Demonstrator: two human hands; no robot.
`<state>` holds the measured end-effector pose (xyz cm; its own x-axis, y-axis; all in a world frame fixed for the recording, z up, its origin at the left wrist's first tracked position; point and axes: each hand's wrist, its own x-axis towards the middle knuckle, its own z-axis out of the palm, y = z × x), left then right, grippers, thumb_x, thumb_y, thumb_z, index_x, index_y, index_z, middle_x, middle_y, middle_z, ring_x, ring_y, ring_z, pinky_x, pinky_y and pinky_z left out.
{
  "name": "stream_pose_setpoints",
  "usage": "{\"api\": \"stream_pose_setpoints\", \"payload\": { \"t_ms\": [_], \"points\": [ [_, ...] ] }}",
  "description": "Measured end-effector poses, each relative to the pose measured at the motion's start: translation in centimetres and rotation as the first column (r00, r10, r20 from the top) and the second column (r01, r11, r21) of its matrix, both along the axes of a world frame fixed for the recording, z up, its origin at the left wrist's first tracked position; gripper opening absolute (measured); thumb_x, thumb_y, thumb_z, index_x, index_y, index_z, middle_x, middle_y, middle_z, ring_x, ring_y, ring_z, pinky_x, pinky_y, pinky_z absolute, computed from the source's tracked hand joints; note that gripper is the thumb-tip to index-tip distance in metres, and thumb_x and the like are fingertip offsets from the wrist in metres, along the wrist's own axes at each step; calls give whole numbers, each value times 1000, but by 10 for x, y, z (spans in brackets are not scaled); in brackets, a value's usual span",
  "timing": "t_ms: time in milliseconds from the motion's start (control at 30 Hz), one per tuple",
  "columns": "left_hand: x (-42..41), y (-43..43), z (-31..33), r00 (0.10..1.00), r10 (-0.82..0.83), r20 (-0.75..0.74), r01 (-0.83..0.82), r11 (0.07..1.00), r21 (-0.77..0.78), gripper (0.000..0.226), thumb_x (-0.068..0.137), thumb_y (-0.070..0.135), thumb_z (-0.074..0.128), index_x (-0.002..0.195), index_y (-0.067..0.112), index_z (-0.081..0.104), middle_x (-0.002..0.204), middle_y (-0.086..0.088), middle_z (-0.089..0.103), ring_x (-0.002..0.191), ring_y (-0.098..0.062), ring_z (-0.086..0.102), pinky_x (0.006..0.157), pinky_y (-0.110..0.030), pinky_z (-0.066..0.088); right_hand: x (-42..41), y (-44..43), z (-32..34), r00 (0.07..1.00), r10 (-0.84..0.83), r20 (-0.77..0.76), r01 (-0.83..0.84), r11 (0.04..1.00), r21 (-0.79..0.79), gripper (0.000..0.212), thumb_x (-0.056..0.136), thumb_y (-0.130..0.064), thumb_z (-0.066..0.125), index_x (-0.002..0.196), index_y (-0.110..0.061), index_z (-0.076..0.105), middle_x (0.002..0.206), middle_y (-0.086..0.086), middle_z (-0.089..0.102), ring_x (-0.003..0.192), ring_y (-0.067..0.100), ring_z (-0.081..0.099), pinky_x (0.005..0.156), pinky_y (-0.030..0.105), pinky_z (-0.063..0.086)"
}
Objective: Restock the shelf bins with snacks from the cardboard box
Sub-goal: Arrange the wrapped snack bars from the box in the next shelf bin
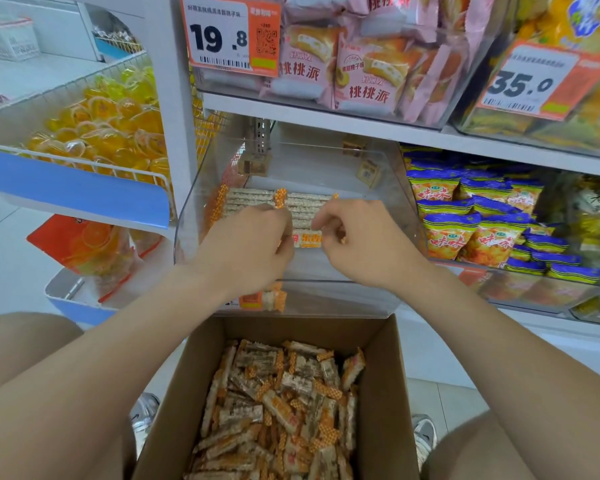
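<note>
Snack bars [278, 410]: orange-and-white wrapped, heaped loose in the cardboard box [385, 393] at the bottom centre, between the person's knees.
Jelly cups [108, 123]: yellow, piled in a wire basket [146, 174] on the far left shelf, well apart from the hands.
Orange bag [87, 247]: lies on the lower left shelf, under the basket.
Price tag [229, 32]: reads 19.8 and hangs on the upper bin, above the left hand.
Left hand [250, 251]: reaches over the front wall into the clear bin [378, 188], fingers curled; it seems to pinch the left end of a single bar [307, 239], though the fingertips are hidden behind the hand.
Row of bars [250, 200]: packed side by side on the bin floor, just behind both hands.
Loose bar [264, 299]: lies against the bin's front wall, below the left wrist.
Right hand [357, 244]: also inside the bin, fingers curled, pinching the right end of the single bar.
Pink cake packs [361, 74]: fill the upper bin, above the clear bin.
Blue and yellow bags [482, 230]: stacked in the neighbouring bin, just right of the clear bin.
</note>
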<state>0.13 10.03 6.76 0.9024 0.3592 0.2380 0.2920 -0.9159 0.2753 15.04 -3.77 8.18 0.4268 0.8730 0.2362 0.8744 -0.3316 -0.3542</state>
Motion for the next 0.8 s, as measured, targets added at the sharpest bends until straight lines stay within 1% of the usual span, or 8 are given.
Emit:
{"api": "stream_pose_setpoints", "payload": {
  "t_ms": [67,167,233,333,433,567,733,800],
  "points": [
    [-15,-12,4,989,-65,132,73,996,-56,8,94,32,54,89,29,60,85,10,62,82,-16,62,69,-41,54,-27,-22,11,991,73,-113,-76,997,-27,28,84,-5,58,89,-27,75,68,-15,67,68,3,65,68,20,53],
    [-40,-34,10,978,-192,86,207,952,-226,7,93,29,62,87,32,64,76,15,64,74,-3,61,67,-26,50,-56,-56,17,934,190,-303,-269,932,-244,31,81,-2,58,88,-26,76,77,-11,72,74,3,68,68,20,55],
    [-53,-44,3,962,-269,-55,240,921,-308,9,95,32,64,87,32,66,76,15,65,76,1,60,67,-17,44,-68,-73,6,906,220,-362,-376,812,-447,32,81,-7,58,99,-26,77,84,-7,76,77,4,70,72,23,58],
    [-59,-57,-30,878,-344,-331,241,918,-315,16,101,37,59,91,27,68,82,12,65,76,-2,59,71,-24,45,-78,-89,-39,905,237,-352,-419,635,-649,37,87,-19,58,121,-26,70,90,-4,76,82,7,70,78,34,61],
    [-55,-68,-80,714,-347,-608,196,933,-302,21,106,35,53,110,24,69,101,4,70,89,-15,65,82,-39,55,-82,-98,-89,924,218,-314,-378,642,-667,30,95,-27,56,119,-15,68,93,4,73,85,19,69,78,43,61],
    [-48,-70,-145,545,-292,-786,132,956,-263,30,106,33,48,130,21,62,121,-4,65,102,-26,64,86,-41,56,-82,-103,-141,942,111,-318,-302,697,-651,36,100,-16,53,135,-16,64,87,-6,62,82,13,59,87,36,57],
    [-48,-70,-206,614,-245,-750,28,957,-290,27,105,26,48,128,17,61,119,-7,64,103,-28,63,88,-43,57,-82,-103,-209,923,-51,-380,-251,669,-699,34,100,-13,49,132,-15,62,98,-3,63,92,20,62,70,31,54],
    [-48,-71,-231,663,-215,-717,-42,946,-322,31,105,22,48,133,17,59,124,-8,62,109,-29,62,91,-42,56,-81,-104,-236,917,-106,-384,-226,657,-720,32,100,-14,50,129,-14,64,113,1,64,98,22,64,78,35,59]
  ]
}}
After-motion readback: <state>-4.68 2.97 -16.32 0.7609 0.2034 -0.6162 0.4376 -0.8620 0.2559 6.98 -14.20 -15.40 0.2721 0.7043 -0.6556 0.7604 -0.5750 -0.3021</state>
